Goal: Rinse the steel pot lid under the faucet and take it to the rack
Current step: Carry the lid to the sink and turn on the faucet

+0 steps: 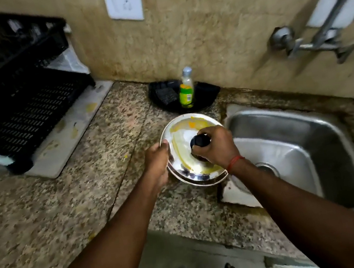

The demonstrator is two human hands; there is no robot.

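The round steel pot lid [180, 133], smeared with yellow residue, is over the granite counter just left of the sink [290, 137]. My right hand [215, 147] grips its black knob from above. My left hand [158, 158] holds the lid's left rim. The faucet [329, 36] sticks out of the wall at the upper right, above the sink; no water is seen running. The black plastic dish rack [15, 96] stands at the far left on a white board.
A green-labelled dish soap bottle [186, 89] and a dark scrubber [165, 94] sit on a black tray behind the lid. The speckled granite counter [44, 216] stretches between rack and sink. A white wall switch plate [123, 2] is above.
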